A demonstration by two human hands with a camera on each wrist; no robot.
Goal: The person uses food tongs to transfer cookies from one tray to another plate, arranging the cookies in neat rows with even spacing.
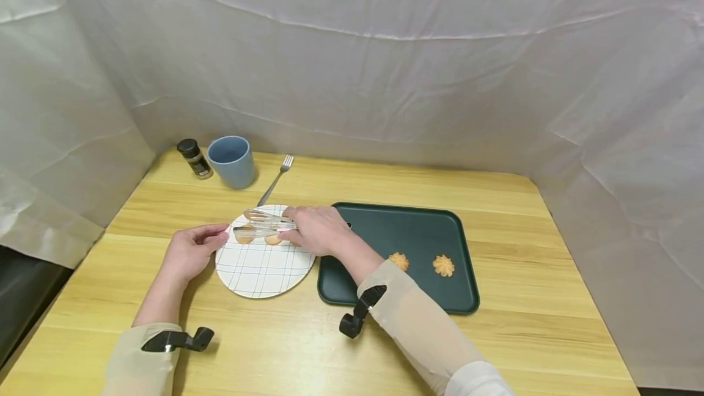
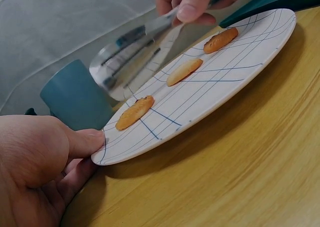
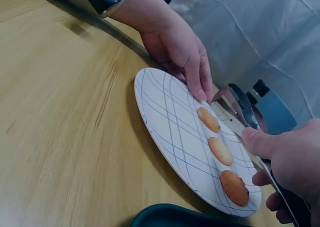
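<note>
My left hand (image 1: 189,252) pinches the left rim of a round white plate (image 1: 264,271) with blue grid lines, thumb on top. My right hand (image 1: 319,231) grips metal tongs (image 2: 132,42) with slotted ends, held over the far left part of the plate. In the left wrist view the tong ends are blurred, and no cookie shows between them. Three golden cookies lie in a row on the plate: one near my left hand (image 2: 135,113), a paler middle cookie (image 2: 184,72) and a browner far cookie (image 2: 221,40).
Right of the plate is a dark green tray (image 1: 396,228), partly under my right forearm, with two flower-shaped cookies (image 1: 443,266) showing. Behind the plate lie a fork (image 1: 275,182), a blue mug (image 1: 236,167) and a black-capped spice jar (image 1: 195,161). Pale curtains (image 1: 352,78) enclose the table.
</note>
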